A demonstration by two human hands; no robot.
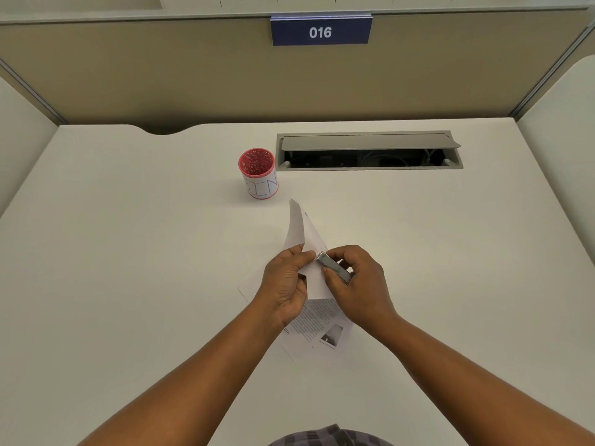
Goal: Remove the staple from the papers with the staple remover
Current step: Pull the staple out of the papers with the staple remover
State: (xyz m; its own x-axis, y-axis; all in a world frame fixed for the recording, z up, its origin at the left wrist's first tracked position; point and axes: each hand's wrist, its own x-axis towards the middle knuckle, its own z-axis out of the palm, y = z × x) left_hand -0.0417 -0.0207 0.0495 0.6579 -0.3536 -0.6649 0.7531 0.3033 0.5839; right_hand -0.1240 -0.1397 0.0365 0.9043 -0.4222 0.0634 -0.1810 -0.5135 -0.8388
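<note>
The stapled papers [317, 326] are held just above the white desk [128, 252], printed text showing at the near end and a blank sheet curling up toward the back. My left hand [285, 284] pinches the papers near their folded edge. My right hand [357, 281] grips a slim metal staple remover [333, 267], whose tip touches the paper right beside my left fingertips. The staple itself is too small to make out.
A red mesh cup [258, 173] with a white label stands behind the papers. An open grey cable tray [368, 151] is set into the desk at the back right. A partition with a blue "016" sign [321, 31] closes the far side.
</note>
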